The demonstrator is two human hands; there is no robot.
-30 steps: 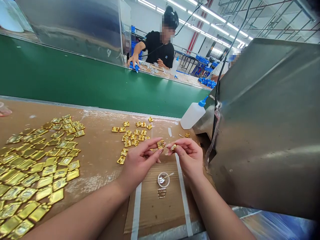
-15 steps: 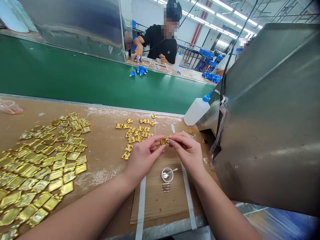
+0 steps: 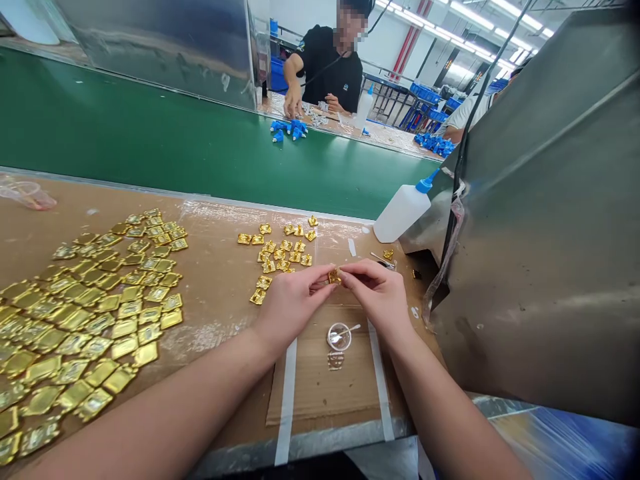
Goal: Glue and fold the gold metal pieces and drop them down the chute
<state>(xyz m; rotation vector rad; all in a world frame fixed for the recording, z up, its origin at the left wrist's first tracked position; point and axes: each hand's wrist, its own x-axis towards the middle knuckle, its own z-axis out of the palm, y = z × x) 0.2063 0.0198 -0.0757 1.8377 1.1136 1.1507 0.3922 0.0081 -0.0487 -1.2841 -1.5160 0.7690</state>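
A small gold piece point(image 3: 334, 275) is pinched between the fingertips of my left hand point(image 3: 293, 303), and the closed fingers of my right hand point(image 3: 383, 293) press on it from the other side. Below them a small clear cup point(image 3: 332, 339) with a white stick stands on a cardboard sheet point(image 3: 320, 393) taped down with two strips. Small gold pieces point(image 3: 286, 245) are scattered behind my left hand. Many flat gold plates point(image 3: 127, 327) cover the left part of the table.
A white bottle point(image 3: 401, 215) with a blue tip leans near a large metal panel point(image 3: 540, 233) on the right. Beyond the green belt point(image 3: 200, 143), which carries blue parts point(image 3: 290, 129), a person point(image 3: 330, 70) works at another table.
My fingertips have come closer together around the gold piece. The view has shifted slightly. Across the belt, the person's hand has moved down to the blue parts.
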